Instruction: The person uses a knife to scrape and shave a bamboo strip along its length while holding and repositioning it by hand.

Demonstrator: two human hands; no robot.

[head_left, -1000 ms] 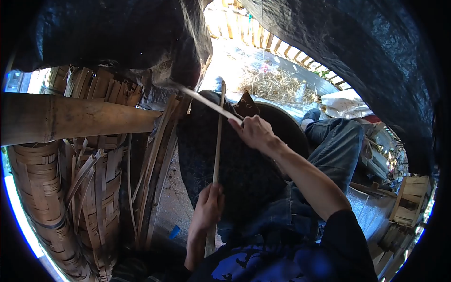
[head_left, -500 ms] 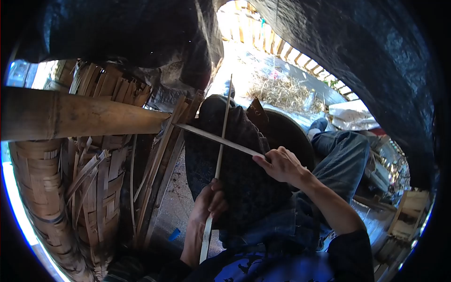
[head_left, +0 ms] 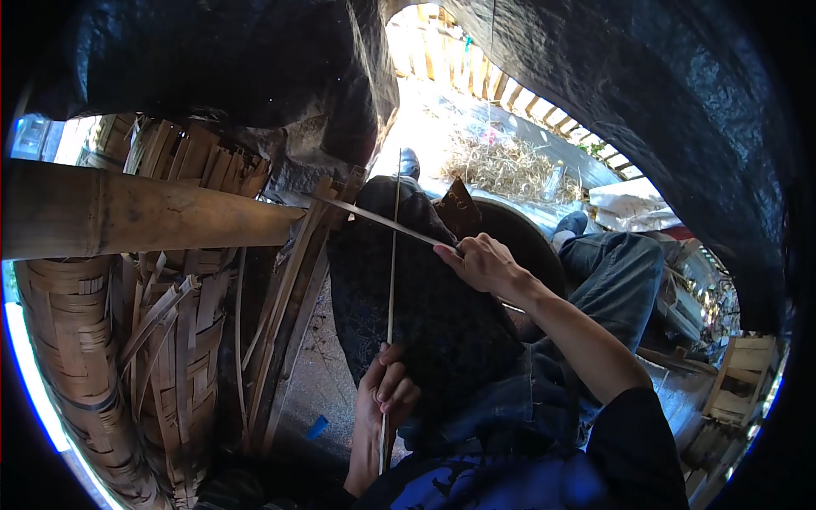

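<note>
My left hand (head_left: 389,389) is closed around a thin bamboo strip (head_left: 391,297), which runs upright from near my body to beyond my knee. The strip shows as a narrow line, nearly edge-on. Further along it, my right hand (head_left: 484,265) grips a long, narrow-bladed knife (head_left: 365,212), its fingers hiding most of the handle. The blade points to the upper left and crosses the strip; whether it cuts in, I cannot tell. Beneath both hands a dark cloth (head_left: 374,289) covers my leg.
On the left, a thick bamboo pole (head_left: 170,211) reaches in above woven bamboo baskets (head_left: 68,331). Split bamboo slats (head_left: 285,314) lean beside my leg. Black plastic sheeting (head_left: 646,93) hangs overhead. Dry shavings (head_left: 489,161) lie ahead, and a small wooden stool (head_left: 739,374) stands at right.
My right hand and the knife have moved up along the strip, away from my body. The strip has turned and looks narrower. My left hand has shifted slightly lower.
</note>
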